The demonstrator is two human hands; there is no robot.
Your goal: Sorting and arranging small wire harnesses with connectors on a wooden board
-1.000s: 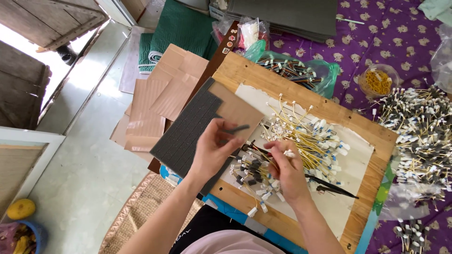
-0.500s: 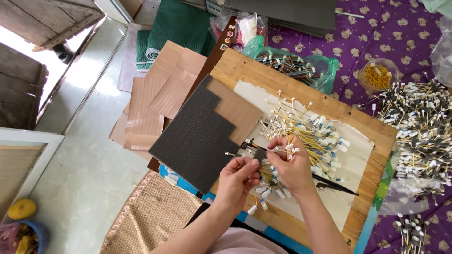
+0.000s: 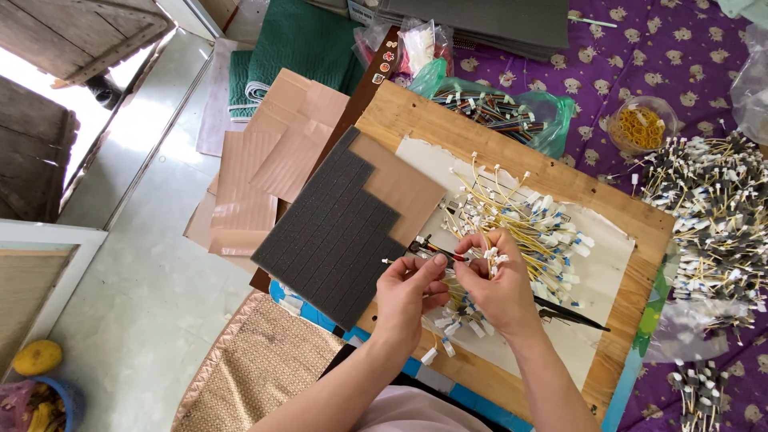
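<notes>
My left hand [image 3: 410, 294] pinches the end of a short yellow wire with a white connector [image 3: 432, 250], held level over a wooden board [image 3: 512, 144]. My right hand [image 3: 500, 282] grips the same wire at its other end, along with a small bunch of similar wires. Both hands hover just right of a dark grey foam sheet cut into small squares [image 3: 336, 232]. A loose pile of yellow wires with white connectors [image 3: 528, 220] lies on white paper on the board, right behind my hands.
A big heap of finished wires [image 3: 712, 216] lies at the right on a purple patterned cloth. A small bowl of yellow rubber bands [image 3: 640, 126], a green bag of coloured cables [image 3: 496, 108], brown cardboard sheets [image 3: 264, 168], black tweezers [image 3: 572, 314] and a woven mat [image 3: 256, 368] surround the board.
My left hand came off the foam sheet and moved right to meet my right hand. Both hands now hold one wire between them, raised slightly above the pile.
</notes>
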